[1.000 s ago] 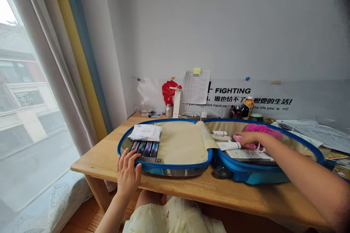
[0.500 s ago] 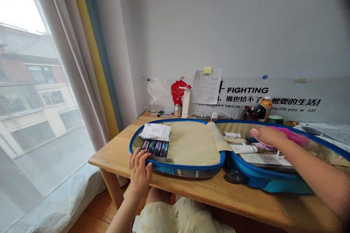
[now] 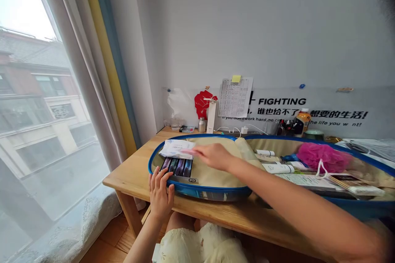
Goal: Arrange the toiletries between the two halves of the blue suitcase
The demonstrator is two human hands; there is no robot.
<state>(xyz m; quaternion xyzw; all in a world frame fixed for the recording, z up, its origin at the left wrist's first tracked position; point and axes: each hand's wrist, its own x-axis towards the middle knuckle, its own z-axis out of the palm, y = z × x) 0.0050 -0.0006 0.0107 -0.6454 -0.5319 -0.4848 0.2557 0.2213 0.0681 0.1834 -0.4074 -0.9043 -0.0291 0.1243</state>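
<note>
A blue-rimmed suitcase (image 3: 212,189) lies spread open on the wooden table. My left hand (image 3: 161,191) rests on the near left rim of its left half, fingers stretched out beside a flat box of dark and purple items (image 3: 177,167). On that box sits a white wipes packet (image 3: 175,148). My right hand (image 3: 216,156) reaches over the left half, closed on a slim pink object (image 3: 189,151) whose kind is blurred. The object's tip is over the packet; whether they touch I cannot tell. In the right half lie a pink bath puff (image 3: 324,157) and white tubes (image 3: 277,168).
Along the wall stand a small metallic bottle (image 3: 201,125), an orange-labelled bottle (image 3: 301,122) and a green-lidded jar (image 3: 314,134). White cables (image 3: 244,130) run behind the suitcase. A curtain (image 3: 105,65) and window are at the left.
My right hand has moved left from the bath puff in the right half to the left half, carrying the pink object. My left hand stays on the rim.
</note>
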